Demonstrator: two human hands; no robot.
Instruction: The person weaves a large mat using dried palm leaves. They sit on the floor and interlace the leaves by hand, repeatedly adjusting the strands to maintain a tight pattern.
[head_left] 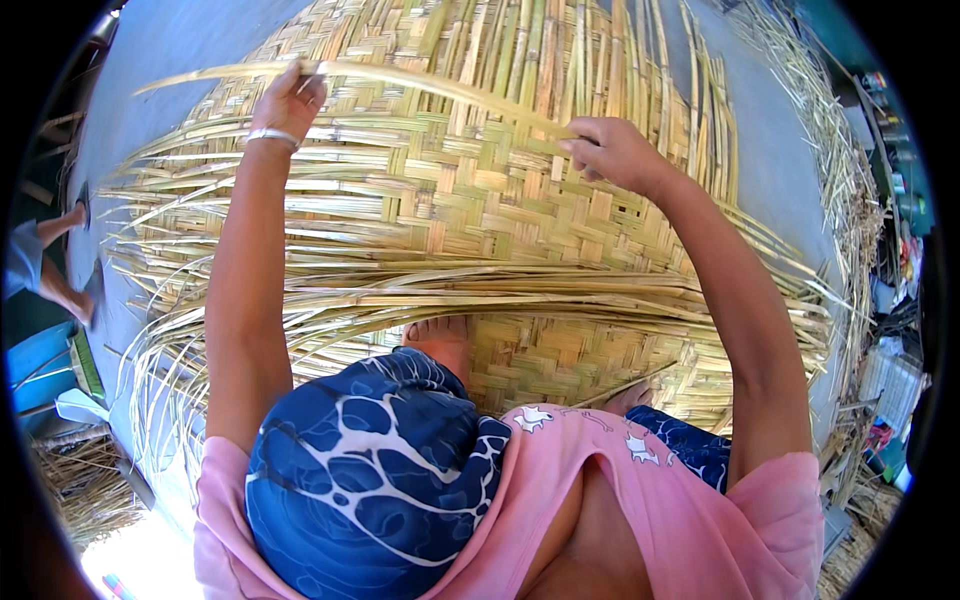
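Note:
A long, pale split-reed strip [430, 82] stretches between my two hands above a large woven reed mat [450, 190]. My left hand [291, 98], with a white band at the wrist, pinches the strip near its left part; a tapering end sticks out farther left. My right hand [612, 153] is closed round the strip's right end, lower and nearer to me. Below both hands the mat shows a tight diagonal weave, with loose strip ends fanning out at its left side and long unwoven strips [560, 60] running toward the far edge.
A bundle of loose strips [520, 290] lies across the mat before my knees, and my bare foot [440, 340] rests on the mat. Another person's legs [62, 270] are at the far left. Piled reeds [835, 150] line the right side of the grey floor [150, 110].

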